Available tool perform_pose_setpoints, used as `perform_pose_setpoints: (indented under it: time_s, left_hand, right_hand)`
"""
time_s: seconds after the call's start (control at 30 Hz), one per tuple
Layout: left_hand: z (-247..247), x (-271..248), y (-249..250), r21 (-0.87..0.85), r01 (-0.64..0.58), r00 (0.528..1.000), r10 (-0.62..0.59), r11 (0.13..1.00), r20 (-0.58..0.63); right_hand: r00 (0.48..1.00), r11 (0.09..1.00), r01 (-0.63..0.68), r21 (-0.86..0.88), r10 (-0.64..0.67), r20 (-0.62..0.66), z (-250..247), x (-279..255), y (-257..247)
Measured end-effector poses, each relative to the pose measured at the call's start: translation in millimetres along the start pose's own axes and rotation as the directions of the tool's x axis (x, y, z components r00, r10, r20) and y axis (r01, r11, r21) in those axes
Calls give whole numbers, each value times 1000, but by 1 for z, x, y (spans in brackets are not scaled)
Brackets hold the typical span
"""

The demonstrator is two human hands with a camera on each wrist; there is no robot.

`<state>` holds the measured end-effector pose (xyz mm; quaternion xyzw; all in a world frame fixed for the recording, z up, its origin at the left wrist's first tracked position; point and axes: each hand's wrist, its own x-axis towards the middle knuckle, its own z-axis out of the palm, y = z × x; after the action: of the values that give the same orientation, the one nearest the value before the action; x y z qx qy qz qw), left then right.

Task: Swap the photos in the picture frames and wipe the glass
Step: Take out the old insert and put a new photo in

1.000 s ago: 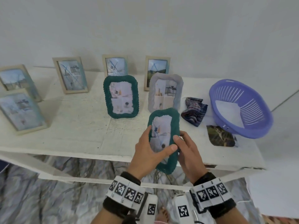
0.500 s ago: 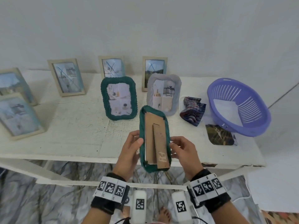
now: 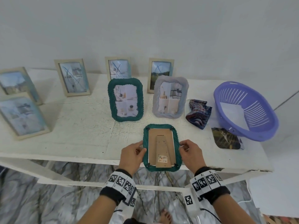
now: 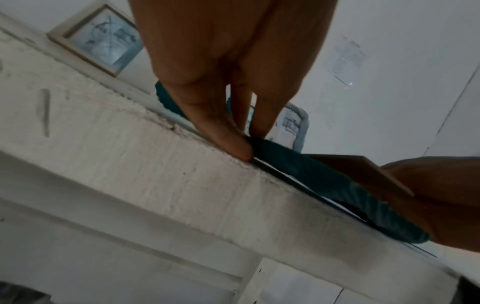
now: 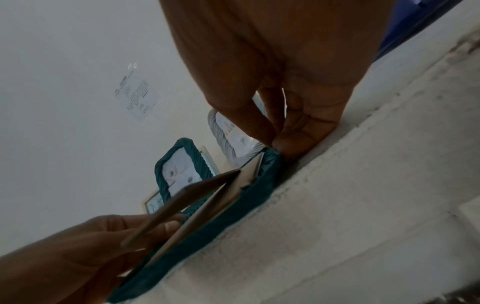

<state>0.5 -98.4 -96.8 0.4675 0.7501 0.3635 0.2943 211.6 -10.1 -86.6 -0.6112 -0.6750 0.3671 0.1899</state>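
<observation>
Between my hands I see a dark teal frame (image 3: 145, 141) with a ribbed, rope-like border and a plain brown cardboard back (image 3: 161, 147) carrying a small white label with red print, too small for me to read. Beyond my fingers stand a matching teal frame (image 3: 125, 100) and a pale grey-blue ribbed one (image 3: 170, 97), both showing white and beige photos, with cream frames (image 3: 72, 77) of bluish pictures further back. Past my right hand lie a blue, red and white checked cloth (image 3: 198, 113), a lilac slotted basket (image 3: 246, 110) and a dark green-brown photo (image 3: 225, 139), all on the speckled white table (image 3: 77, 126).
</observation>
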Motion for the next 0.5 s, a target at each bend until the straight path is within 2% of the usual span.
perform_pose_setpoints:
  time_s: [0.17,0.27,0.37,0.5]
  left_hand:
    - [-1,6,1,239,25,999,-18,971,-34]
    - [0,11,6,326,-8,999,21,945,-38]
    - [6,21,6,327,-94,996,85,940,42]
    - [15,26,0,338,-88,996,81,937,33]
  right_hand:
    - [1000,996,22,-86,-22,0,-7,6,-5]
    - [991,982,127,-138,-130,-15,-12,17,-12]
    - [961,934,275,-229,-263,83,-14,30,-20]
    - [936,866,342,-364,-281,213,-12,43,-27]
